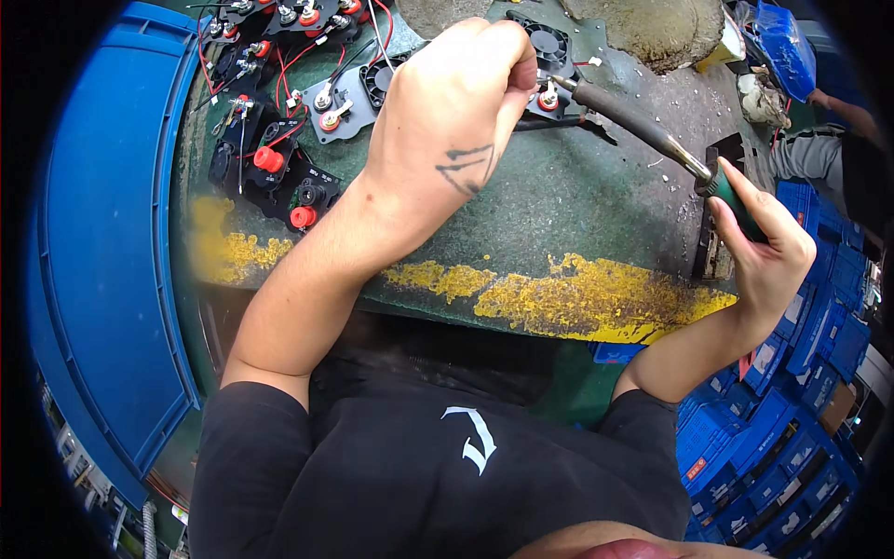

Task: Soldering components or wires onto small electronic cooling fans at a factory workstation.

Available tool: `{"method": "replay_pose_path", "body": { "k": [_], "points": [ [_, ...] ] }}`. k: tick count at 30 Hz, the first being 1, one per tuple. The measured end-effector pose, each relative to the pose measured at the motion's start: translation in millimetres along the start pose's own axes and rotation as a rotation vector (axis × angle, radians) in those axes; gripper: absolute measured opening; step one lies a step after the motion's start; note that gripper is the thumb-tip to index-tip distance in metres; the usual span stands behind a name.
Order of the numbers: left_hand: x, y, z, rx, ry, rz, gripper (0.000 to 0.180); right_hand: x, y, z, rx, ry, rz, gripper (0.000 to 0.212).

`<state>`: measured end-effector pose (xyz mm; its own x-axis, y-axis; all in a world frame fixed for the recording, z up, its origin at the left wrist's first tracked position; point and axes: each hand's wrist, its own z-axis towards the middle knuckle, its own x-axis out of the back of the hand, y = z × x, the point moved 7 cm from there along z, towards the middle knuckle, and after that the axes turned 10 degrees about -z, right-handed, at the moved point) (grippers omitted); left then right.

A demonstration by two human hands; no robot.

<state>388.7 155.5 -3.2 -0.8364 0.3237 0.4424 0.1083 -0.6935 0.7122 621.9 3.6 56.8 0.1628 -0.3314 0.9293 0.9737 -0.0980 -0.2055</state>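
Note:
My right hand [768,224] is closed round the green handle of a soldering iron [643,126]. Its metal barrel slants up and left, and the tip ends beside the fingers of my left hand [456,107]. Those left fingers are pinched together; what they hold, if anything, is hidden behind the hand. Around the tip lies a dark panel [568,104] bearing a small black fan [548,45] and a red-ringed terminal [548,98]. A second such panel [352,116] lies left of my left hand, partly covered by it.
Several more panels with red and black terminals and thin wires crowd the workbench's far left, with a red knob [268,159] among them. Worn yellow paint [596,293] edges the green bench. A blue crate [116,242] stands left, blue bins [736,447] right. Another person's arm [847,114] shows far right.

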Motion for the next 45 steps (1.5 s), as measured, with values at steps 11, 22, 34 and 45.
{"method": "replay_pose_path", "body": {
  "k": [11,22,34,45],
  "points": [
    [-1,0,-1,0.009,0.005,-0.009,0.014,1,1,0,0.002,0.001,0.032,0.041],
    [5,4,6,0.126,0.001,0.057,0.018,-2,1,1,-0.004,-0.037,0.042,0.041],
    [8,8,8,0.146,-0.022,0.141,0.013,-2,2,0,0.021,-0.025,0.035,0.041],
    [27,12,10,0.298,0.144,-0.109,0.015,-1,5,2,0.009,0.034,0.032,0.038]
  ]
}}
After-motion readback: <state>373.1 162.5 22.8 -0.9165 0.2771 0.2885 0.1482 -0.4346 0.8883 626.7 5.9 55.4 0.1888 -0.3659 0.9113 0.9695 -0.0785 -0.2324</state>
